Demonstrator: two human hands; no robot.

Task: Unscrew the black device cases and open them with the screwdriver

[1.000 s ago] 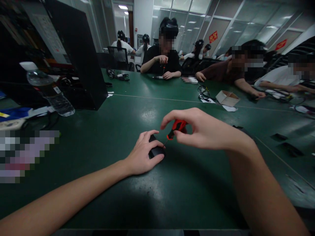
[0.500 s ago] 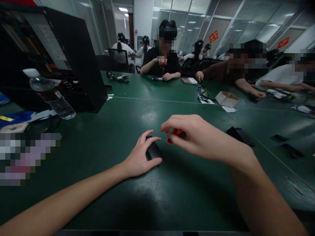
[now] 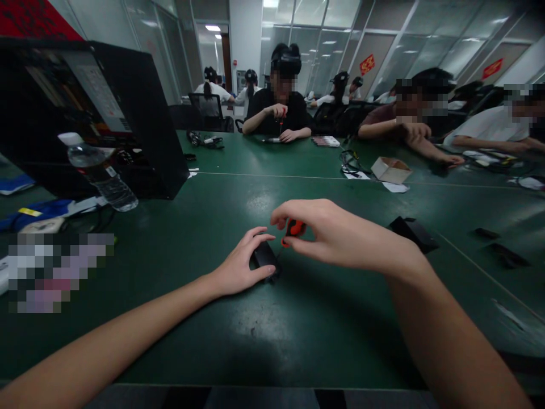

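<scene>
A small black box-shaped part (image 3: 264, 255) lies on the green table (image 3: 204, 227), held between the thumb and fingers of my left hand (image 3: 240, 264). My right hand (image 3: 327, 236) is just to the right, raised a little over the table, its fingers closed round the red and black handle of a screwdriver (image 3: 295, 229). The thin shaft slants down toward the right side of the black part. Whether the tip touches it is too small to tell.
At the left stand a black computer case (image 3: 140, 125) and a leaning water bottle (image 3: 104, 176). Black parts (image 3: 413, 234) lie at the right. Further back are an open cardboard box (image 3: 390, 170) and cables (image 3: 351, 162). Several people sit across the table.
My right hand has shifted slightly left, and more of the screwdriver handle and its shaft now show. My left hand still holds the black part. The view has tilted slightly.
</scene>
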